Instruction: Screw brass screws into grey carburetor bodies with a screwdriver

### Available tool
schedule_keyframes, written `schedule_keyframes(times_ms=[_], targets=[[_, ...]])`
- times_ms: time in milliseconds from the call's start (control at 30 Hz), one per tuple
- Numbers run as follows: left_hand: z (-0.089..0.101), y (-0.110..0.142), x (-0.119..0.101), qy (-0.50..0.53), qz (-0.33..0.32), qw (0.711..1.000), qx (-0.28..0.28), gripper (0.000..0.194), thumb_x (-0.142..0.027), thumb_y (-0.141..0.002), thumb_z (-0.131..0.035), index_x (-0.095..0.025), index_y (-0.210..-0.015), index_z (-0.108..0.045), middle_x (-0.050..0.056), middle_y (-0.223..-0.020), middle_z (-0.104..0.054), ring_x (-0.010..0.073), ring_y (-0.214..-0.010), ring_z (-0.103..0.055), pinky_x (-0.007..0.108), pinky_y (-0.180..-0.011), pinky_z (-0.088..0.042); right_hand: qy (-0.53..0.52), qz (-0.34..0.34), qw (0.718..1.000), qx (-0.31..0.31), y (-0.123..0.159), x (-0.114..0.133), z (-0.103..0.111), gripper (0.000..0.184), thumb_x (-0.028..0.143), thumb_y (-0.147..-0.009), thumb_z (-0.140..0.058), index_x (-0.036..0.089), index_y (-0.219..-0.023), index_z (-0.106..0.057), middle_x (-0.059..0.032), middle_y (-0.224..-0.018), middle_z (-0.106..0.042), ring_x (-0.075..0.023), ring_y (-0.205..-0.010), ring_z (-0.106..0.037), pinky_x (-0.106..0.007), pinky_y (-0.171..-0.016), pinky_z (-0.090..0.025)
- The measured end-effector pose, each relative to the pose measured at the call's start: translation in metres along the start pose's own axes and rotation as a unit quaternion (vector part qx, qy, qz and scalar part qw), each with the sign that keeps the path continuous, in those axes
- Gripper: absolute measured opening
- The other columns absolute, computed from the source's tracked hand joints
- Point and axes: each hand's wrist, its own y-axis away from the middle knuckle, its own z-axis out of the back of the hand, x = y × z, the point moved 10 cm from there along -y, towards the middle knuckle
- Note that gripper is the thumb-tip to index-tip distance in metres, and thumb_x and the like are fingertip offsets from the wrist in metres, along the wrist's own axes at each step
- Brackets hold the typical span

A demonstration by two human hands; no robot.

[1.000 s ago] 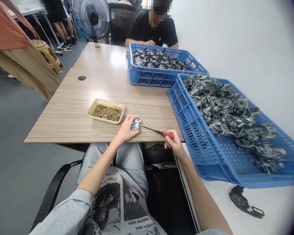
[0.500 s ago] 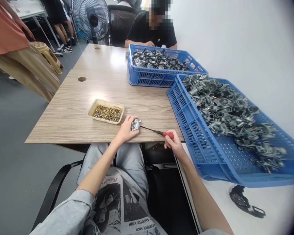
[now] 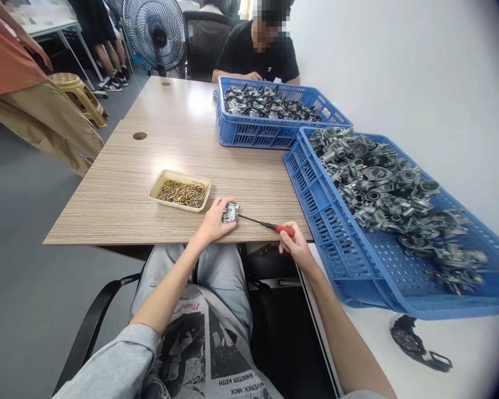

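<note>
My left hand point(image 3: 215, 220) is closed around a small grey metal casting that looks like a carburetor body point(image 3: 230, 213), holding it on the table near the front edge. In my right hand point(image 3: 294, 244) is a screwdriver point(image 3: 284, 229) with a red handle and a long dark shaft. Its shaft points left and its tip meets the right side of the carburetor body; the exact contact is too small to make out. Just left of my left hand stands a cream plastic tray point(image 3: 153, 194) holding many small brass pieces point(image 3: 181, 193).
At right, a blue crate point(image 3: 336, 260) holds many grey metal castings point(image 3: 374, 172). Behind it, another blue crate point(image 3: 253, 136) carries similar parts with black pieces. A black part point(image 3: 418, 342) lies on the white surface at lower right. A person point(image 3: 255, 55) sits across the table; another stands at left.
Both hands, the carburetor body and the screwdriver stay nearly in place. The red handle looks slightly turned in my right hand. The standing person's arm at left has shifted a little.
</note>
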Motion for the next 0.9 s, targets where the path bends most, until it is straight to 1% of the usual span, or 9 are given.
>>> schedule_keyframes(times_ms=[67, 133, 300, 500, 700, 900], targets=[[-0.0003, -0.0001, 0.0003, -0.001, -0.001, 1.0, 0.001, 0.053, -0.014, -0.077, -0.068, -0.024, -0.128, -0.057, 0.007, -0.13, -0.06, 0.0263, -0.126, -0.061, 0.04, -0.114, -0.049, 0.001, 0.0, 1.0, 0.001, -0.0003, 0.0003, -0.0008, 0.033, 0.055, -0.1, -0.064, 0.027, -0.099, -0.046, 0.0127, -0.058, -0.034, -0.0098, -0.046, -0.031, -0.026, -0.05, -0.046], [-0.0008, -0.0002, 0.0008, -0.003, -0.002, 1.0, 0.001, 0.053, -0.014, -0.077, -0.068, -0.024, -0.128, -0.056, 0.007, -0.129, -0.06, 0.0262, -0.127, -0.061, 0.04, -0.114, -0.049, 0.003, 0.002, 1.0, 0.002, -0.0002, 0.0006, -0.0012, 0.034, 0.056, -0.1, -0.063, 0.027, -0.098, -0.046, 0.0127, -0.057, -0.033, -0.01, -0.046, -0.031, -0.026, -0.049, -0.046], [-0.0004, -0.0001, 0.0001, -0.007, -0.002, 1.0, -0.002, 0.054, -0.014, -0.077, -0.068, -0.024, -0.128, -0.056, 0.007, -0.129, -0.06, 0.0258, -0.125, -0.062, 0.039, -0.112, -0.051, 0.005, 0.002, 1.0, 0.001, 0.0012, 0.0014, -0.0001, 0.033, 0.052, -0.097, -0.068, 0.028, -0.106, -0.047, 0.0125, -0.061, -0.037, -0.0102, -0.046, -0.036, -0.026, -0.051, -0.048], [0.0002, 0.0001, -0.0009, -0.009, 0.001, 1.0, 0.0, 0.053, -0.015, -0.077, -0.068, -0.024, -0.128, -0.057, 0.007, -0.13, -0.06, 0.0259, -0.126, -0.061, 0.039, -0.112, -0.05, 0.005, 0.003, 1.0, 0.006, 0.0009, 0.0038, -0.0031, 0.033, 0.055, -0.1, -0.063, 0.027, -0.098, -0.046, 0.0125, -0.057, -0.033, -0.01, -0.046, -0.031, -0.025, -0.049, -0.045], [0.0008, 0.0, -0.002, -0.005, -0.004, 1.0, -0.004, 0.053, -0.014, -0.077, -0.068, -0.023, -0.128, -0.057, 0.008, -0.129, -0.06, 0.0256, -0.126, -0.061, 0.039, -0.113, -0.05, 0.0, 0.005, 1.0, 0.006, 0.0024, 0.0065, -0.0031, 0.034, 0.052, -0.098, -0.067, 0.027, -0.108, -0.046, 0.0125, -0.06, -0.037, -0.0101, -0.047, -0.033, -0.026, -0.051, -0.047], [0.0001, 0.0, -0.0014, -0.006, -0.006, 1.0, -0.002, 0.052, -0.014, -0.077, -0.068, -0.024, -0.127, -0.057, 0.007, -0.13, -0.06, 0.0259, -0.127, -0.061, 0.04, -0.114, -0.049, 0.002, 0.006, 1.0, 0.003, 0.0005, 0.005, -0.0027, 0.033, 0.055, -0.1, -0.062, 0.027, -0.098, -0.045, 0.0123, -0.059, -0.034, -0.0101, -0.047, -0.031, -0.025, -0.048, -0.045]])
